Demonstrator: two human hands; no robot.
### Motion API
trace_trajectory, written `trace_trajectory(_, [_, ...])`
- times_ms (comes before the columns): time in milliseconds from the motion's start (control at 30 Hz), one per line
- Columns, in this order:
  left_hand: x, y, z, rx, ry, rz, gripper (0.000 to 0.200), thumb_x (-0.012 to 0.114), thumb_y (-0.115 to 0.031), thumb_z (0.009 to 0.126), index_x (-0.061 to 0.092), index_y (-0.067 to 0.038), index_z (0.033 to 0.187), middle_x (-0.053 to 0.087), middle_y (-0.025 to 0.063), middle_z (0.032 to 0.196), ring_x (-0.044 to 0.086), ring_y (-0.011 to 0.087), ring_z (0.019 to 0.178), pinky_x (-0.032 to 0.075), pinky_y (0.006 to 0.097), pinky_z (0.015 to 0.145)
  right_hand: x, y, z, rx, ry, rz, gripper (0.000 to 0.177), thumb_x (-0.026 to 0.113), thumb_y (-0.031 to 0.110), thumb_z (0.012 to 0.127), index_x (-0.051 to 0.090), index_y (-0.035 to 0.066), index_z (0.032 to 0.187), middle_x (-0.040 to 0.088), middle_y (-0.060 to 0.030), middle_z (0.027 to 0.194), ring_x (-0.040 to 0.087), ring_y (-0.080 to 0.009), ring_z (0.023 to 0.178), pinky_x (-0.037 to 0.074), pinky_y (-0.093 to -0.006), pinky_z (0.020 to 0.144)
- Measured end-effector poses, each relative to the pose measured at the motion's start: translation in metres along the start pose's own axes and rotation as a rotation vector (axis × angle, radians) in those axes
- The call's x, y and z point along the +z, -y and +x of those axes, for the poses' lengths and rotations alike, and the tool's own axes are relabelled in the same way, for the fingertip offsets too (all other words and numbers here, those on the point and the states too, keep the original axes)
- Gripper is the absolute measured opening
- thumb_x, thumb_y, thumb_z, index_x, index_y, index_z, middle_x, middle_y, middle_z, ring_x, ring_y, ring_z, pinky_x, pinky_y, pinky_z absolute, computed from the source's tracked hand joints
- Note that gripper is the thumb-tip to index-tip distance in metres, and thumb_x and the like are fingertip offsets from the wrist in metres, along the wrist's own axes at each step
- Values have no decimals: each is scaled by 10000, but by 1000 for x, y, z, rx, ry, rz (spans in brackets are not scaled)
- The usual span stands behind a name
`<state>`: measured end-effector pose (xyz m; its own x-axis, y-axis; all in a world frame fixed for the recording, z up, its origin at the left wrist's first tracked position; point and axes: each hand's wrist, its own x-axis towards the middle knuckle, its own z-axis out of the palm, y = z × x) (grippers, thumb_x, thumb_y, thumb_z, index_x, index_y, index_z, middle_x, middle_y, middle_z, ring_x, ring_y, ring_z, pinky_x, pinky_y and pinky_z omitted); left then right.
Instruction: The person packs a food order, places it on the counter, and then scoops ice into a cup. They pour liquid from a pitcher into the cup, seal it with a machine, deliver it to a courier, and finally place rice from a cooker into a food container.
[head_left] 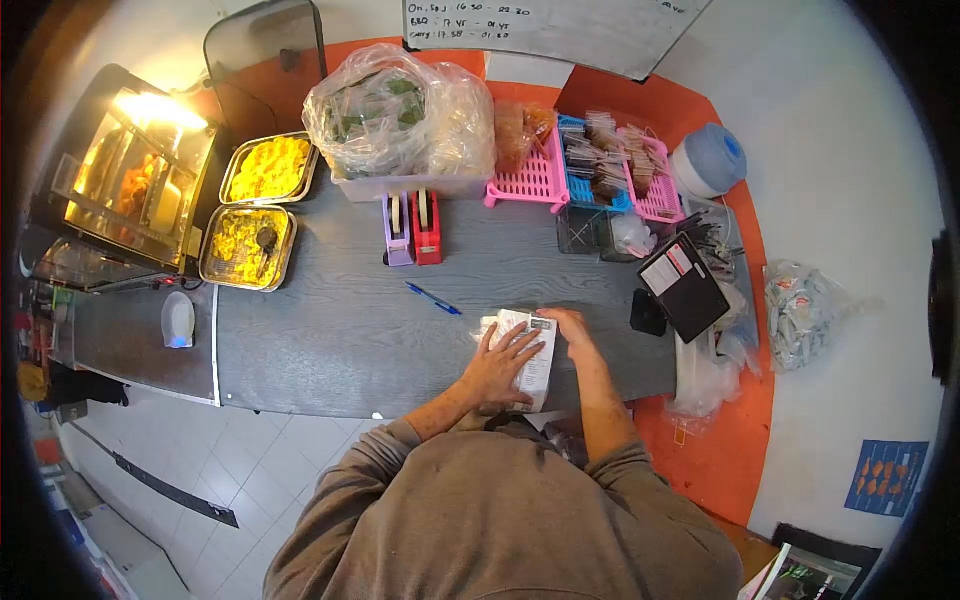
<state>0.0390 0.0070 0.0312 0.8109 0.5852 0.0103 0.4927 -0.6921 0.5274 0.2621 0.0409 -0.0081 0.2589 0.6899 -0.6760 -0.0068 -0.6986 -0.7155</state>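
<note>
A pale wrapped packet (489, 325) lies near the table's front edge with a white printed paper slip (538, 372) on top of it. My left hand (495, 368) rests flat across the slip, its fingers spread and pressing down on the paper. At the far right corner of the slip, my right hand (573, 328) has its fingers bent around the edge of the paper. The underside of the packet is hidden by the slip and my hands. A blue pen (433, 298) lies on the table just beyond my left hand.
Purple (397, 240) and red tape dispensers (427, 240) stand ahead of a plastic-bagged bin (400, 125). Two metal trays of yellow food (268, 170) sit left, beside a lit warming cabinet (140, 180). Sachet baskets (597, 160) and a tilted black device (690, 295) are right.
</note>
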Motion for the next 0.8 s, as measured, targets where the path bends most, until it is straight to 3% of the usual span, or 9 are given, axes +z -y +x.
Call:
trace_trajectory(233, [1,0,-3,-3,-6,21,1054,711,-664,605,330,-187,1464,244,30,1550,141,248,1451,73,615,1131,0,51,26,221,59,-467,642,773,273,719,520,149,1296,564,-137,1254,551,-231,1118,391,-392,944])
trace_trajectory(300, [2,0,-6,3,-33,8,1054,709,-665,606,328,-186,1464,247,30,1548,138,248,1451,86,614,1131,21,54,62,-389,-275,-812,521,757,333,766,586,114,1206,622,-109,1124,605,-201,992,476,-352,819])
trace_trajectory(367, [-3,-2,-6,0,-20,16,1062,708,-665,607,321,-178,1467,241,27,1550,142,241,1450,80,611,1132,66,61,109,-560,97,-283,430,699,398,825,639,113,1141,654,-51,946,631,-162,785,510,-304,632])
trace_trajectory(433, [-8,-5,-5,-18,-25,44,1054,704,-670,594,364,-151,1446,262,51,1543,157,235,1449,86,586,1140,133,91,88,-507,240,-213,396,629,449,870,676,106,1063,639,-12,814,583,-127,608,467,-271,485])
trace_trajectory(500, [-6,-3,-6,-71,155,88,1058,690,-690,586,391,-126,1430,325,104,1508,191,267,1437,78,579,1143,191,94,99,-447,232,-308,466,609,479,870,686,66,1069,683,-69,826,613,-175,596,501,-308,510])
trace_trajectory(567, [13,9,-14,12,0,17,968,642,-674,658,425,-93,1400,401,148,1450,237,317,1411,77,574,1143,232,86,113,-299,227,-285,475,575,521,880,672,96,1068,615,-7,722,544,-119,568,438,-289,440])
trace_trajectory(633, [36,18,-10,84,-395,-101,849,592,-617,740,439,-84,1383,431,153,1421,262,353,1385,95,574,1136,245,90,104,-268,214,-231,392,631,446,865,684,102,1046,625,-11,734,544,-125,564,435,-289,439])
trace_trajectory(733, [77,35,2,47,-308,-153,716,555,-525,806,450,-82,1358,429,153,1416,286,374,1359,135,557,1129,241,75,105,-190,304,318,223,749,287,782,722,138,947,659,-32,807,561,-137,617,475,-278,559])
trace_trajectory(800, [33,18,-10,64,-327,-179,688,567,-502,807,454,-94,1350,427,151,1416,287,373,1358,146,541,1129,232,51,100,-331,350,279,216,749,279,775,723,122,920,660,-48,834,564,-161,656,483,-301,633])
